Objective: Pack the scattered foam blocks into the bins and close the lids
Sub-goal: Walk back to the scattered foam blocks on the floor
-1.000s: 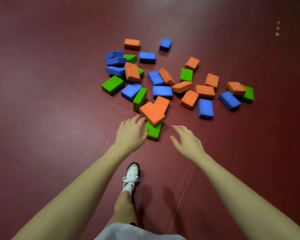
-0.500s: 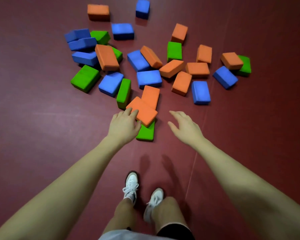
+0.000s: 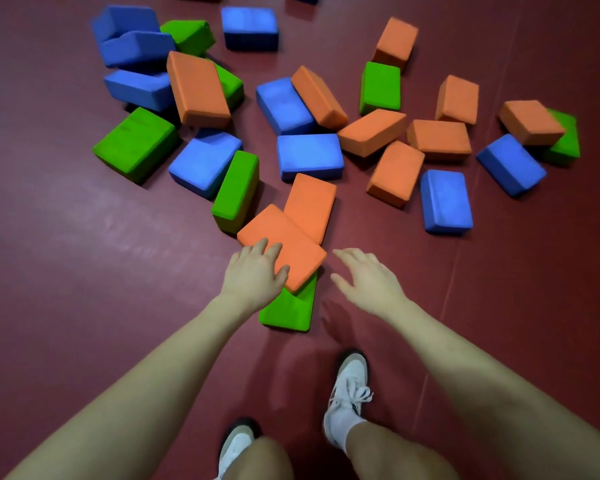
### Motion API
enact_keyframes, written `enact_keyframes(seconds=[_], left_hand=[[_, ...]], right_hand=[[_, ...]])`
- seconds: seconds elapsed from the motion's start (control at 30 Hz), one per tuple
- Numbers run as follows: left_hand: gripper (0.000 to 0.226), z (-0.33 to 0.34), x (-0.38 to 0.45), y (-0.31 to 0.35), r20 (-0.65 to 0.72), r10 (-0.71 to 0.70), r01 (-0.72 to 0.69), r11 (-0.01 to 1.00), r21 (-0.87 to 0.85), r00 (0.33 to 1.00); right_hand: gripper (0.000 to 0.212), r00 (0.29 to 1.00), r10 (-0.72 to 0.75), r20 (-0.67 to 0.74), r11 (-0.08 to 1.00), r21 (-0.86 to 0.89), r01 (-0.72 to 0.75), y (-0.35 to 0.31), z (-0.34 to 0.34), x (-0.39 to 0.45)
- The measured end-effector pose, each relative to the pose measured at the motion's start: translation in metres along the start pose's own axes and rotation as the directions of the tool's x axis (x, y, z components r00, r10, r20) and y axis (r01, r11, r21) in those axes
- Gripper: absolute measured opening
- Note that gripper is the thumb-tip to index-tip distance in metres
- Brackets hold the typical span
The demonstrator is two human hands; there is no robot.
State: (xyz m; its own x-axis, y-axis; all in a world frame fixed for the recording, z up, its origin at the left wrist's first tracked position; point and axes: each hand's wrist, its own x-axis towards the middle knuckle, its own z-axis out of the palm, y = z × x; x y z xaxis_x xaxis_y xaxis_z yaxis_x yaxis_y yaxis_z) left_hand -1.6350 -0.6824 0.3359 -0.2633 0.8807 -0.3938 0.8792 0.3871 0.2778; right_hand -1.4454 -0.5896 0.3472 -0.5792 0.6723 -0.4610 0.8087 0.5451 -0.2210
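Observation:
Several orange, blue and green foam blocks lie scattered on the dark red floor. The nearest orange block (image 3: 291, 247) rests tilted on a green block (image 3: 290, 308) and against a second orange block (image 3: 310, 206). My left hand (image 3: 255, 271) lies on the near corner of that nearest orange block, fingers spread and fairly straight. My right hand (image 3: 364, 277) hovers just right of it with fingers spread, holding nothing. No bin or lid shows in the view.
A green block (image 3: 238, 188) stands on its side just left of the orange pair. A blue block (image 3: 445, 200) lies to the right. My two white shoes (image 3: 349, 386) stand on the dark red floor (image 3: 84, 271) below my hands.
I have come closer to the pile and the blocks fill more of the view. My left hand has moved onto the nearest orange block. My right hand has come nearer to it.

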Motion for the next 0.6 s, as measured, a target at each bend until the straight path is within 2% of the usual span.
enact_keyframes(seconds=[0.2, 0.3, 0.37, 0.5, 0.6], left_hand=[[0.06, 0.135, 0.11, -0.029, 0.006, -0.021, 0.021, 1.0, 0.0, 1.0], [0.062, 0.181, 0.163, -0.042, -0.024, 0.051, -0.05, 0.998, 0.031, 0.998], [0.062, 0.203, 0.193, -0.05, -0.044, 0.09, -0.089, 0.996, 0.023, 0.995], [0.063, 0.243, 0.217, -0.081, -0.081, 0.136, -0.128, 0.987, 0.093, 0.987], [0.08, 0.26, 0.211, -0.099, -0.163, 0.146, -0.128, 0.985, 0.115, 0.976]], right_hand=[[0.063, 1.0, -0.028, -0.005, 0.995, -0.093, 0.028, 0.058, 0.122, 0.115], [0.086, 0.995, 0.004, -0.103, 0.991, -0.133, -0.017, 0.073, 0.172, 0.164], [0.102, 0.986, 0.036, -0.161, 0.993, -0.101, -0.053, 0.077, 0.201, 0.188], [0.111, 0.978, 0.081, -0.191, 0.997, -0.005, -0.083, 0.08, 0.242, 0.212], [0.118, 0.966, 0.144, -0.215, 0.98, 0.169, -0.108, 0.073, 0.247, 0.213]])
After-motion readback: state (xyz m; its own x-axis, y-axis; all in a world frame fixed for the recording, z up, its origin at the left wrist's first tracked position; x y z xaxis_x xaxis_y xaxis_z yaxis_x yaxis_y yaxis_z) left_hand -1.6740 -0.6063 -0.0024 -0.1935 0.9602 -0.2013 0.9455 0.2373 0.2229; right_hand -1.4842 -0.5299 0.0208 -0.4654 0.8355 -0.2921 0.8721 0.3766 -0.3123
